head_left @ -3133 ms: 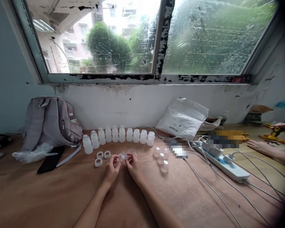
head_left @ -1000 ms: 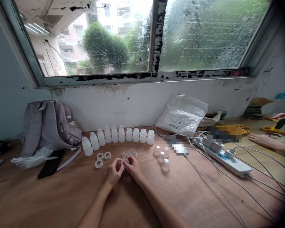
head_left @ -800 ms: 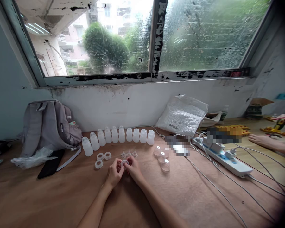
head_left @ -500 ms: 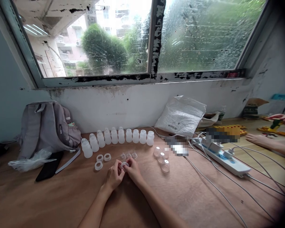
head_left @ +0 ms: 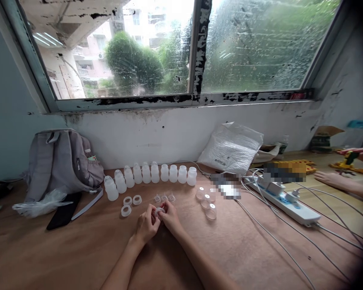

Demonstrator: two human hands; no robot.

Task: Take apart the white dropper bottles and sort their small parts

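Note:
My left hand [head_left: 147, 226] and my right hand [head_left: 170, 217] meet over the brown table [head_left: 245, 249], fingers pinched together on one small white screw ring [head_left: 159, 211]. Just beyond them lie three tiny clear teats [head_left: 164, 197]. Three more white rings [head_left: 130, 202] lie to the left. A row of several small white plastic bottles [head_left: 151, 174] stands behind, along the wall. A few clear caps [head_left: 206, 200] sit to the right of my hands.
A grey backpack [head_left: 60, 162], a black phone [head_left: 64, 215] and a crumpled clear bag [head_left: 38, 202] lie at the left. A white packet [head_left: 231, 147] leans on the wall. A power strip [head_left: 286, 202] with cables runs right. Another person's hand [head_left: 329, 179] rests at far right.
Three seconds ago my hands held a clear teat piece near the teats; now they hold a white ring a little closer to me. The view has barely shifted.

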